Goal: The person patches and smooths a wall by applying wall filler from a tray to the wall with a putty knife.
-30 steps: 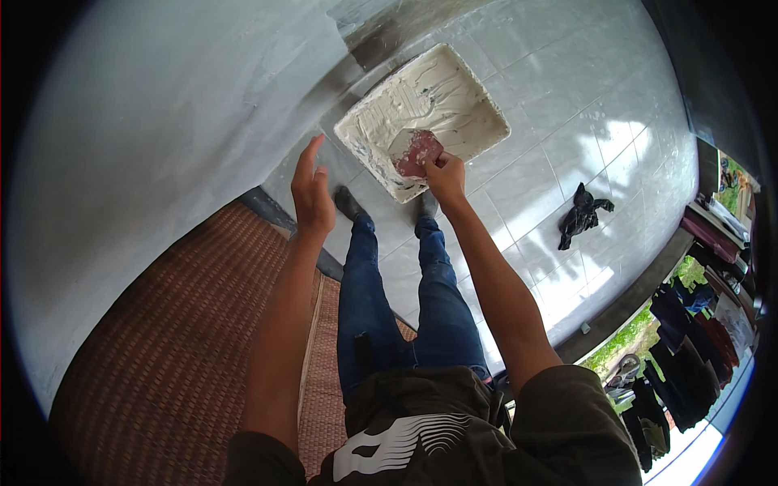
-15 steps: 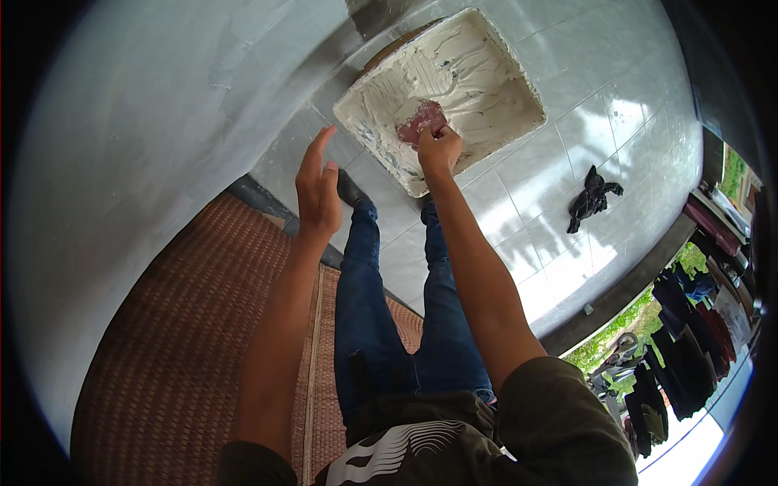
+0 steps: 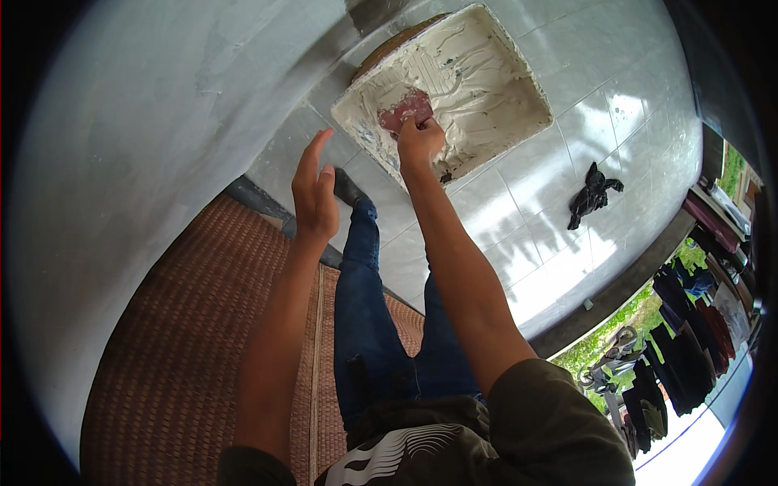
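My right hand (image 3: pixel 421 144) grips a flat reddish scraper (image 3: pixel 408 110), its blade smeared with plaster. The scraper rests in a pale, thick plaster paste (image 3: pixel 474 81) that coats the inside of a shallow rectangular tub (image 3: pixel 541 105). It sits toward the tub's near left side, and my fingers cover its near edge. My left hand (image 3: pixel 315 190) hangs in the air left of the tub, fingers stretched out and thumb apart, holding nothing.
A grey wall (image 3: pixel 146 121) rises on the left. Below it lies a brown woven mat (image 3: pixel 194 324). A crumpled black cloth or bag (image 3: pixel 594 196) lies on the grey tiles (image 3: pixel 494 202) to the right. Dark clothes (image 3: pixel 681 364) hang at the far right.
My right hand has moved left with the scraper, through the paste toward the tub's left side. My left hand has stayed nearly in place.
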